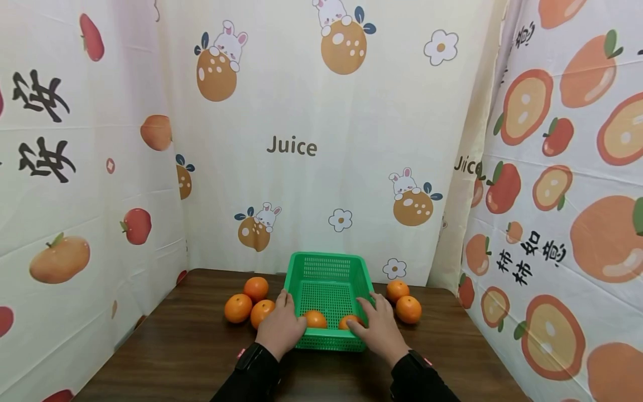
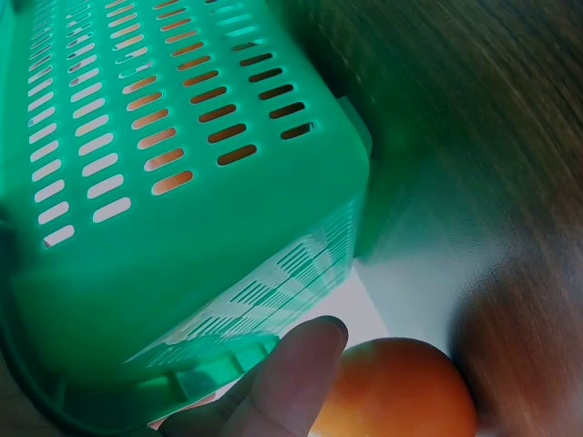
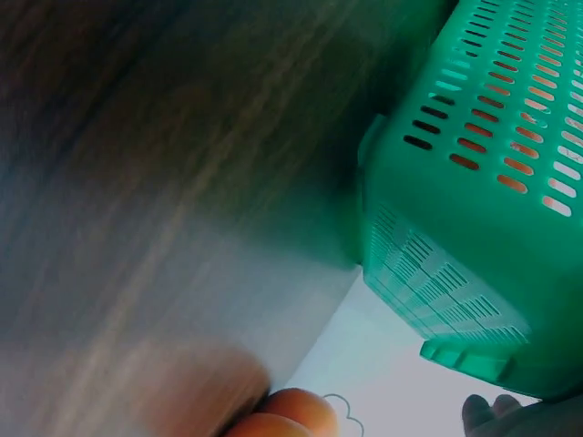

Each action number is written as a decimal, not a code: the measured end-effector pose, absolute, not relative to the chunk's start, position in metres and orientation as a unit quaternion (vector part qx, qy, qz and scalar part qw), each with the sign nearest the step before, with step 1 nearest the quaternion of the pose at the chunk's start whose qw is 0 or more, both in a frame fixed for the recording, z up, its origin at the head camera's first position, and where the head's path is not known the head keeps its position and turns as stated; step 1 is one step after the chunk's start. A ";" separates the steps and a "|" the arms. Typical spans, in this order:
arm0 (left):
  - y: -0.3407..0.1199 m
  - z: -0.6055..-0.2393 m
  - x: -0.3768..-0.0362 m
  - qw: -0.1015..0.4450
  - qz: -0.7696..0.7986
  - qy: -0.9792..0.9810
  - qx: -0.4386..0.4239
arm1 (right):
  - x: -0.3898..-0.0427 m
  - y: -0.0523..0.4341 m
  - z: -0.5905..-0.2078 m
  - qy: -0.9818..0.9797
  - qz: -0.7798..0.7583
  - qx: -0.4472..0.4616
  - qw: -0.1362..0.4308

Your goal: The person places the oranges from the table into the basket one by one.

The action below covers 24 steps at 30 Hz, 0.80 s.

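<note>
A green plastic basket (image 1: 329, 333) stands on the dark wooden table between both hands. Two oranges lie inside along its near wall, a left one (image 1: 315, 319) and a right one (image 1: 350, 321). My left hand (image 1: 281, 328) grips the basket's left side near the front corner; in the left wrist view a finger (image 2: 301, 378) shows beside the wall, near an orange (image 2: 401, 391). On the opposite side, my right hand (image 1: 384, 329) holds the right rim with its thumb at the near corner. In the right wrist view only fingertips (image 3: 487, 410) show below the rim.
Left of the basket, three oranges (image 1: 238, 308) sit close together, one right beside the left hand. Two more oranges (image 1: 408, 309) are to the right, beyond the right hand. Printed curtains (image 1: 311, 184) enclose the table (image 1: 176, 340) at the back and sides.
</note>
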<state>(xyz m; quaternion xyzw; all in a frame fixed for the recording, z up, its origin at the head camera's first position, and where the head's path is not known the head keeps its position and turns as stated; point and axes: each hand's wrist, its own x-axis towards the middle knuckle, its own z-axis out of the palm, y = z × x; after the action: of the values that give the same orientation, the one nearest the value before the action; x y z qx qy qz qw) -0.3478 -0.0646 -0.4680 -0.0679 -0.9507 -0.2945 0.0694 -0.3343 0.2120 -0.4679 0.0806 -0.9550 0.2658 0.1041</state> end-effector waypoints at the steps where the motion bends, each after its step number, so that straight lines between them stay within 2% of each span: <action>1: -0.065 -0.468 -0.348 0.070 -0.295 -0.951 -0.068 | -0.335 0.212 -0.469 -0.954 0.272 0.072 0.105; 13: -0.064 -0.471 -0.351 0.054 -0.288 -0.954 -0.060 | -0.330 0.219 -0.478 -0.933 0.344 0.027 0.104; 24: -0.061 -0.467 -0.350 0.049 -0.298 -0.951 -0.062 | -0.326 0.240 -0.480 -0.932 0.346 0.013 0.111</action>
<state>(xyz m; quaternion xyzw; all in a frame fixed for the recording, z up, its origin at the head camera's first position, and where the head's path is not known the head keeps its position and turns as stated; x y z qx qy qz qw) -0.3497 -0.0608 -0.4670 -0.0617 -0.9514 -0.2979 0.0485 -0.3262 0.2405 -0.4803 0.0133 -0.9316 0.3459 0.1107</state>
